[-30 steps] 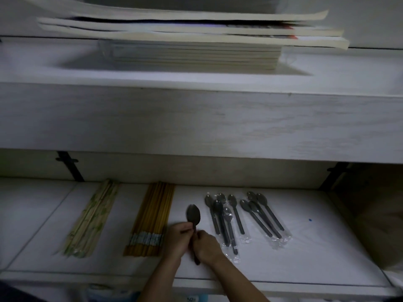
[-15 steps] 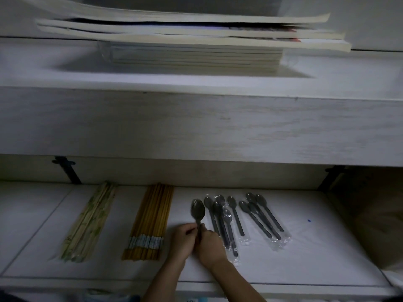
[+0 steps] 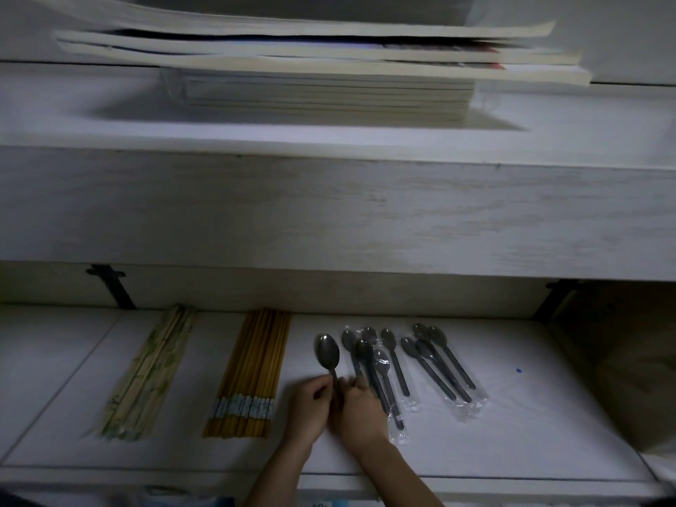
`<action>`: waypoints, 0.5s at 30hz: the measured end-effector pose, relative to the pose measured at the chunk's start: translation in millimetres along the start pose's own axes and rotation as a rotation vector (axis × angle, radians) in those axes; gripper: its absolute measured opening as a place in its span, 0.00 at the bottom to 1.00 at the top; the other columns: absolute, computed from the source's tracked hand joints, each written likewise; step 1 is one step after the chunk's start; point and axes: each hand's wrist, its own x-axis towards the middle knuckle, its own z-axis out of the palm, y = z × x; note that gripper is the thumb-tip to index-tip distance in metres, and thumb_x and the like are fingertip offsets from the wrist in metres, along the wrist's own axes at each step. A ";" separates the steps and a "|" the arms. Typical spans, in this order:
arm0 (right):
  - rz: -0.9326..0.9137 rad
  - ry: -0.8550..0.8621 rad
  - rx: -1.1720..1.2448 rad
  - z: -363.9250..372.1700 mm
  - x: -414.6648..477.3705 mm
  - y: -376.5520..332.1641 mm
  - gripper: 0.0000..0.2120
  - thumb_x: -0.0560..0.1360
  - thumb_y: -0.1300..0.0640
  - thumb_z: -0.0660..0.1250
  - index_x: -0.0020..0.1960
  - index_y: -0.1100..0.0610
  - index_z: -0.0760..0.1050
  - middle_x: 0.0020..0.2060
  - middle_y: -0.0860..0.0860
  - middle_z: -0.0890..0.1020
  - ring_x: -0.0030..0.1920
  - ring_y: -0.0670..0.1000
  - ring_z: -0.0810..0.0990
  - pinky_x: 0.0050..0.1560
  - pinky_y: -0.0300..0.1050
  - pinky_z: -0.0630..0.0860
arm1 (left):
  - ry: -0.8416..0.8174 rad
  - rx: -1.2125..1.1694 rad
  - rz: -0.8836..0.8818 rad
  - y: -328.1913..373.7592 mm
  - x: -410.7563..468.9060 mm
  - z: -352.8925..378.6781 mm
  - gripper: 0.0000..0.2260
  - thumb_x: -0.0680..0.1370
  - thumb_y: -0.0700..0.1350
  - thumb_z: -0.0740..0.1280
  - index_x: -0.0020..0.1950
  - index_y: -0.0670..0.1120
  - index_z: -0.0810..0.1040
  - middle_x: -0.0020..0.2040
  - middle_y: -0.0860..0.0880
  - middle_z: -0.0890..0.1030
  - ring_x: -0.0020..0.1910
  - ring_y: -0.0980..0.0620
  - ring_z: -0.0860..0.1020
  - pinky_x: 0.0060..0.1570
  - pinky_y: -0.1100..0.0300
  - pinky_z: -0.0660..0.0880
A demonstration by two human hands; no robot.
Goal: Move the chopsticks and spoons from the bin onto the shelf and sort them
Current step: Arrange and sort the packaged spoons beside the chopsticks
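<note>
On the white lower shelf [image 3: 530, 426] lie a pale green-patterned bundle of chopsticks [image 3: 148, 378] at the left and a yellow bundle of chopsticks [image 3: 252, 371] beside it. A large metal spoon [image 3: 327, 353] lies bowl-away, its handle pinched between my left hand [image 3: 309, 408] and my right hand [image 3: 360, 411], which touch each other. Just right of it sit several plastic-wrapped dark spoons [image 3: 380, 364], and a second wrapped group of spoons [image 3: 439, 364] lies further right. The bin is out of sight.
A thick white upper shelf [image 3: 329, 214] overhangs the lower one and carries a stack of books and papers [image 3: 322, 75]. Black brackets [image 3: 113, 287] stand at the back left and right. A brown panel [image 3: 629, 360] closes the right end.
Both hands have slid the large spoon a little to the right, closer to the wrapped spoons. The view has shifted slightly.
</note>
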 end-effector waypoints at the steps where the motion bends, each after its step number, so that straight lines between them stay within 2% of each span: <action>1: -0.014 0.007 0.009 0.7 -0.6 1.1 0.14 0.79 0.57 0.54 0.60 0.59 0.73 0.59 0.56 0.73 0.57 0.56 0.77 0.57 0.46 0.74 | -0.005 -0.001 -0.003 0.4 -0.2 0.3 0.13 0.79 0.36 0.59 0.60 0.41 0.77 0.57 0.43 0.80 0.56 0.50 0.77 0.59 0.57 0.74; 4: -0.043 0.028 0.009 2.1 -1.3 1.4 0.14 0.79 0.58 0.54 0.61 0.59 0.72 0.58 0.56 0.74 0.54 0.57 0.78 0.56 0.45 0.73 | -0.006 0.013 0.001 1.7 -0.6 -0.4 0.13 0.79 0.36 0.59 0.61 0.41 0.77 0.58 0.43 0.80 0.56 0.50 0.77 0.57 0.60 0.74; 7: -0.068 0.042 0.022 3.7 -0.6 0.3 0.15 0.79 0.58 0.54 0.61 0.60 0.73 0.57 0.58 0.75 0.53 0.58 0.79 0.53 0.45 0.73 | 0.002 0.037 0.019 1.7 0.0 -1.7 0.12 0.79 0.36 0.59 0.60 0.41 0.77 0.57 0.43 0.80 0.54 0.52 0.77 0.49 0.70 0.72; 9: -0.083 0.031 0.025 4.5 -0.5 0.6 0.15 0.79 0.58 0.54 0.61 0.60 0.73 0.57 0.58 0.75 0.54 0.58 0.78 0.54 0.45 0.73 | 0.012 0.057 0.025 2.6 -0.3 -2.8 0.12 0.79 0.36 0.59 0.60 0.40 0.77 0.57 0.44 0.80 0.52 0.54 0.76 0.45 0.73 0.71; 12: -0.101 0.001 0.028 3.1 0.4 3.0 0.16 0.80 0.57 0.52 0.62 0.60 0.72 0.57 0.58 0.75 0.54 0.57 0.77 0.56 0.46 0.71 | 0.016 0.073 0.036 3.1 0.8 -4.1 0.12 0.79 0.35 0.59 0.59 0.40 0.78 0.56 0.43 0.80 0.51 0.54 0.76 0.43 0.74 0.71; 15: -0.119 0.010 0.036 -1.5 2.6 6.5 0.15 0.79 0.58 0.52 0.60 0.60 0.72 0.57 0.58 0.75 0.54 0.56 0.77 0.55 0.44 0.71 | 0.024 0.098 0.053 4.0 1.9 -2.9 0.12 0.79 0.36 0.59 0.60 0.41 0.77 0.57 0.44 0.80 0.52 0.54 0.76 0.46 0.71 0.71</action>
